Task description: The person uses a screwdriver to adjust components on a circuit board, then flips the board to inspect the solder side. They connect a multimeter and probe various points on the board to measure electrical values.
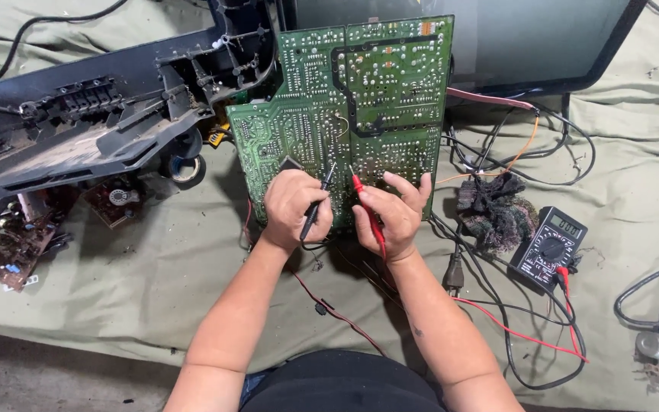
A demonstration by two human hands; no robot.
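A large green circuit board point(345, 99) lies solder side up on a pale cloth point(131, 275). My left hand point(293, 207) grips a black test probe point(318, 201) whose tip touches the board's lower middle. My right hand point(392, 214) holds a red test probe point(368, 210), its tip resting on the board just right of the black one. Red and black leads run from the probes to a black multimeter point(549, 246) lying at the right.
A dark plastic casing point(78, 122) lies at the upper left, with brown circuit boards point(9, 244) and a tape roll point(186, 169) near it. A screen point(512, 38) sits at the top right. A dark rag point(493, 210), tangled cables and a plug point(454, 273) lie right of my hands.
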